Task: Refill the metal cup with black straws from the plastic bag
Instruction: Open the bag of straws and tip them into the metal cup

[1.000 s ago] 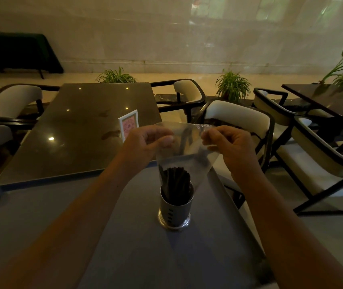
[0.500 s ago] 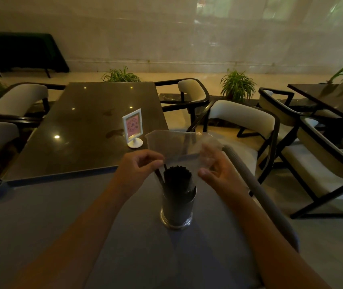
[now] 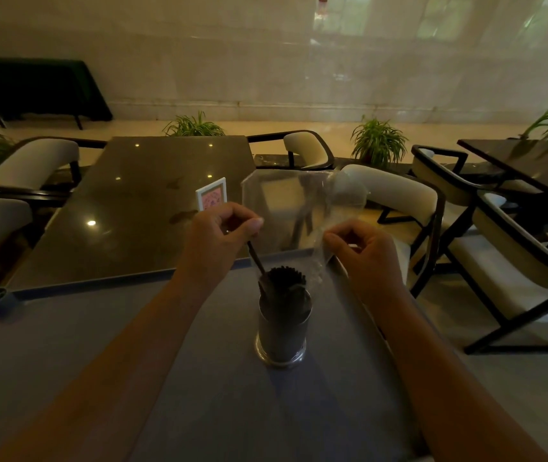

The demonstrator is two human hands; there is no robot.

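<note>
Both hands, the left hand (image 3: 222,240) and the right hand (image 3: 364,253), pinch the clear plastic bag (image 3: 294,216) above the metal cup (image 3: 282,328) on the desk (image 3: 132,361), which looks full of black straws (image 3: 284,278), so next they should lift the bag away.

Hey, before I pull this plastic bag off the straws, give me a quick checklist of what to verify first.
1. Metal cup upright on the grey table: ok.
2. Black straws bundled inside the cup: ok.
3. One loose straw leaning out toward the left hand: not ok, tuck it in.
4. Left hand grip on the plastic bag: ok, pinched at the edge.
5. Right hand grip on the bag: ok, pinched at the edge.
6. Bag completely empty of straws: cannot tell; dark streaks show through the plastic.
</note>
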